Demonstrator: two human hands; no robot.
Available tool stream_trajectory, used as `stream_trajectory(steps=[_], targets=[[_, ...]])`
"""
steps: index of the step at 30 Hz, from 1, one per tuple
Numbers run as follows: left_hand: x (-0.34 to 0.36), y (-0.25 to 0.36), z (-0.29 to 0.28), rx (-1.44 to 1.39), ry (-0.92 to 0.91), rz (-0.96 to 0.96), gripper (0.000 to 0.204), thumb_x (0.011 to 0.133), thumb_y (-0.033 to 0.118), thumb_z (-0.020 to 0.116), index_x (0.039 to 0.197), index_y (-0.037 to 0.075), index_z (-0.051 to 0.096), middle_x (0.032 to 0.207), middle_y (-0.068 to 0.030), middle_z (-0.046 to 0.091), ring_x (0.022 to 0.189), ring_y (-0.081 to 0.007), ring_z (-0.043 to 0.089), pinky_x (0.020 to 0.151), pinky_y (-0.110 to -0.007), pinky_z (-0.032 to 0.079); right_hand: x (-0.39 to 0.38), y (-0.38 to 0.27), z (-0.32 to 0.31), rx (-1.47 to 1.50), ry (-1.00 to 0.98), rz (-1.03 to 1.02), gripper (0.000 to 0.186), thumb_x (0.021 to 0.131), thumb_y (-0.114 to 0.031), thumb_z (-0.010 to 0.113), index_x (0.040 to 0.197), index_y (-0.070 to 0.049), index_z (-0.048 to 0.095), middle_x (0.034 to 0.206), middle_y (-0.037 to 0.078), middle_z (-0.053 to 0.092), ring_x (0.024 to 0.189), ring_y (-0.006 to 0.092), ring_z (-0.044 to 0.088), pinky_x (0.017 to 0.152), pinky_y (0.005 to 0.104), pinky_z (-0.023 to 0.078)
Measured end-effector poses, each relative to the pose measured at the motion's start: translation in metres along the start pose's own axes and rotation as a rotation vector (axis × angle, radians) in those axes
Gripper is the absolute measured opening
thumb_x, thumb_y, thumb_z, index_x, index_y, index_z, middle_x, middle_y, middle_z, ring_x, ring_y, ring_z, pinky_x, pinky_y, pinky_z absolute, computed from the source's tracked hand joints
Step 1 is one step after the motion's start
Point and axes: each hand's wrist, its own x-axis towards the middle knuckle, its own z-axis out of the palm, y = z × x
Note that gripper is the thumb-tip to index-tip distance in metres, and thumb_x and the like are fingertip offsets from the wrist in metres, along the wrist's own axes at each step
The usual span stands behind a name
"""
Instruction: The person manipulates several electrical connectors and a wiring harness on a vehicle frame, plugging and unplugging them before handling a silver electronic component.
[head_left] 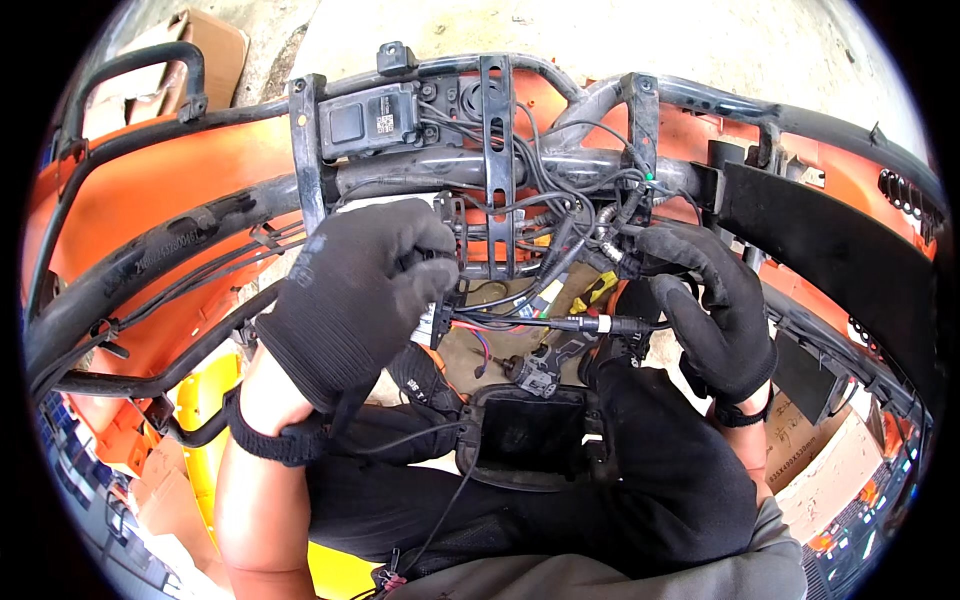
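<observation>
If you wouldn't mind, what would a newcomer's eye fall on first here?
Probably the bright orange panels behind the curved black frame spanning the picture. Next comes the tangle of dark cables in the upper middle, with the black-gloved left hand and right hand lower down to either side.

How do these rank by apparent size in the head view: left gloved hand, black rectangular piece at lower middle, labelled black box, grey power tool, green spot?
1. Left gloved hand
2. Black rectangular piece
3. Labelled black box and grey power tool: too alike to rank
4. Green spot
</observation>
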Motion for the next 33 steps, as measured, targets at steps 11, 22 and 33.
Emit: stream_trajectory(steps=[11, 22, 33], targets=[[-0.010, 0.003, 0.022, 0.317, 0.012, 0.170, 0.015, 0.084, 0.004, 0.071, 0.098, 0.002, 0.069, 0.085, -0.0159, 0.066, 0.080, -0.0359, 0.067, 0.073, -0.043, 0.052, 0.004, 0.003, 0.004, -0.020, -0.022, -0.044, 0.035, 0.092, -0.005, 0.065, 0.127, -0.001, 0.067, 0.123, 0.018, 0.069, 0.116, 0.0306, 0.066, 0.101, 0.0391, 0.050], [-0.007, 0.002, 0.012, 0.128, 0.000, 0.104, 0.015, 0.085, 0.003, 0.072, 0.099, -0.001, 0.068, 0.084, -0.0142, 0.069, 0.072, -0.0230, 0.066, 0.068, -0.035, 0.052, 0.004, 0.005, 0.003, -0.025, -0.033, -0.026, 0.035, 0.092, -0.006, 0.066, 0.127, 0.000, 0.066, 0.123, 0.019, 0.068, 0.116, 0.0307, 0.066, 0.102, 0.0390, 0.050], [0.000, -0.002, 0.002, 0.057, 0.269, -0.097, 0.018, 0.089, 0.004, 0.070, 0.106, -0.002, 0.068, 0.084, -0.0148, 0.069, 0.073, -0.0199, 0.066, 0.067, -0.033, 0.052, 0.003, 0.006, 0.004, -0.004, -0.029, -0.015, 0.037, 0.092, -0.006, 0.066, 0.128, 0.000, 0.066, 0.125, 0.019, 0.068, 0.117, 0.0302, 0.066, 0.103, 0.0391, 0.050]])
